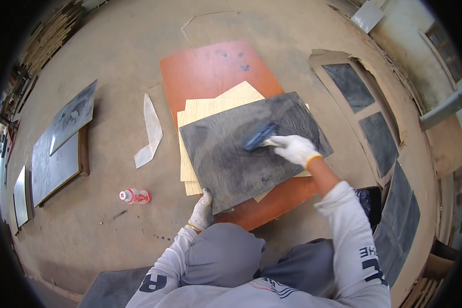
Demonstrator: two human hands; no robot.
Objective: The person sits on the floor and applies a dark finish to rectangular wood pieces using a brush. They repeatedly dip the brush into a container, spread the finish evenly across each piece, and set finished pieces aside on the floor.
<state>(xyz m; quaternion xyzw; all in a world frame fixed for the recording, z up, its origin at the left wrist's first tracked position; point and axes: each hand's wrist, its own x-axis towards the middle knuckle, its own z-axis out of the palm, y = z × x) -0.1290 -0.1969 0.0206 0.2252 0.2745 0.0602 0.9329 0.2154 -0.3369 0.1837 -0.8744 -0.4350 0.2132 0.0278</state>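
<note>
In my gloved right hand [296, 150] is a wide, flat brush [259, 135], its dark blue head blurred by motion. The head is over the middle of a rectangular dark grey panel [220, 161], which has streaky marks across its top. My left hand [203, 211], also in a white glove, grips the panel's near left corner, with the thumb on top and the other fingers mostly hidden. Several pale wood-grain boards [205, 106] lie fanned out beneath the panel. They rest on a reddish-orange board [215, 64].
A white bottle with a red label [135, 196] lies on its side at left, near a white strip [150, 131]. Panels lean further left [61, 159]. Dark panels [349, 86] lie on cardboard [333, 92] at right. A black container [368, 205] stands beside my right forearm.
</note>
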